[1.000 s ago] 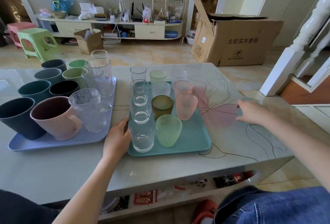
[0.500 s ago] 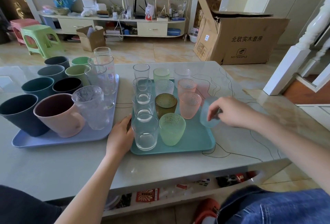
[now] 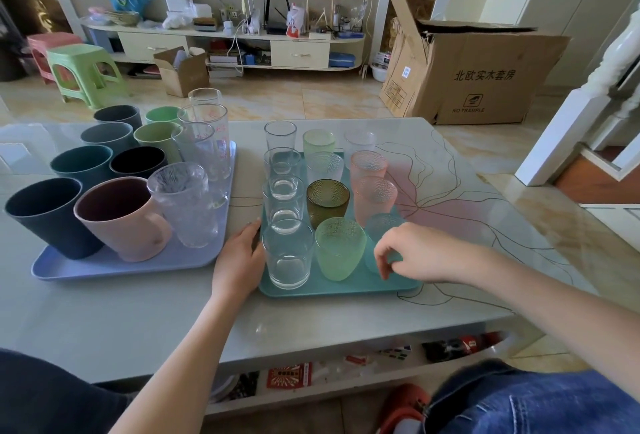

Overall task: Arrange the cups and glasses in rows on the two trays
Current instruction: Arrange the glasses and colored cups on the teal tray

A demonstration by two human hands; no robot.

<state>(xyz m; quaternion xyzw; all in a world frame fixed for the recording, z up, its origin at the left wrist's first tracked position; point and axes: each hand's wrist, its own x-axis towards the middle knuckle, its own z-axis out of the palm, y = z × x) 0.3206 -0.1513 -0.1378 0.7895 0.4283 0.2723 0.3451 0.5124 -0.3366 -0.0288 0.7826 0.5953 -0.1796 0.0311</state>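
The right hand (image 3: 420, 251) has come in from the bare desk (image 3: 467, 212) and now rests over the teal tray (image 3: 332, 290), its grip curled around a pale blue glass (image 3: 381, 225) standing at the tray's near right corner, beside the green glass (image 3: 339, 248). The left hand (image 3: 239, 260) stays flat, fingers open, against the tray's left edge.

glasses crowd teal tray (image 3: 346, 290), open table (image 3: 467, 225) to its right

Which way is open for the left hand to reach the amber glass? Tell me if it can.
Probably yes, from above only: the left hand rests beside the teal tray, but clear glasses stand between it and the amber glass.
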